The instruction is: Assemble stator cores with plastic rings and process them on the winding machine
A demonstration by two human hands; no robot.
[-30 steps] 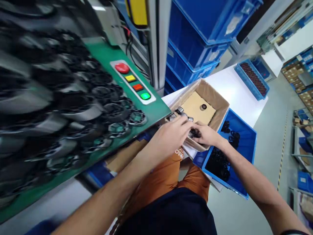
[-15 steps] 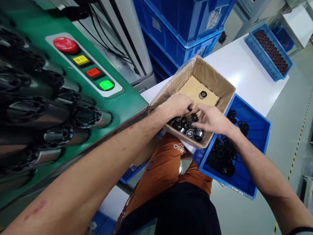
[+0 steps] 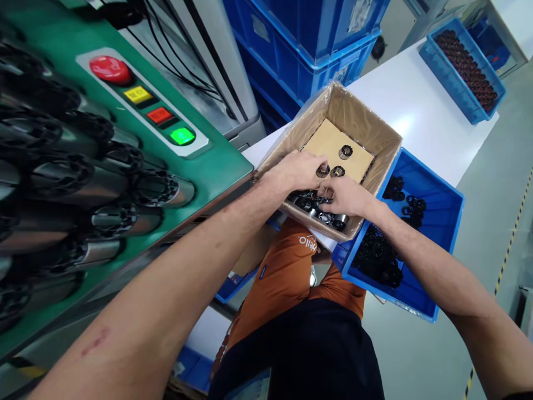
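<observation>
My left hand (image 3: 307,169) is inside a plastic-lined cardboard box (image 3: 370,123), its fingers closed on a short black-and-silver cylindrical part (image 3: 322,171) at the cardboard sheet (image 3: 327,140). Just to the right, my right hand (image 3: 346,195) reaches down with curled fingers onto a pile of similar parts (image 3: 308,204) in the near end of the box. What those fingers grip is mostly hidden. Two more cylindrical parts stand apart on the sheet, one upper part (image 3: 345,151) and one lower part (image 3: 337,171).
A blue bin (image 3: 447,244) with black plastic pieces adjoins the box. Left is a green machine panel (image 3: 225,166) with buttons and several metal cylinders (image 3: 166,189). Stacked blue crates (image 3: 287,50) stand behind. A blue tray (image 3: 474,114) of dark red parts sits on the white table (image 3: 400,83).
A second cylindrical part now shows standing on the sheet. My right hand has moved down and left onto the pile, its fingers more curled. My left hand has shifted slightly up the sheet.
</observation>
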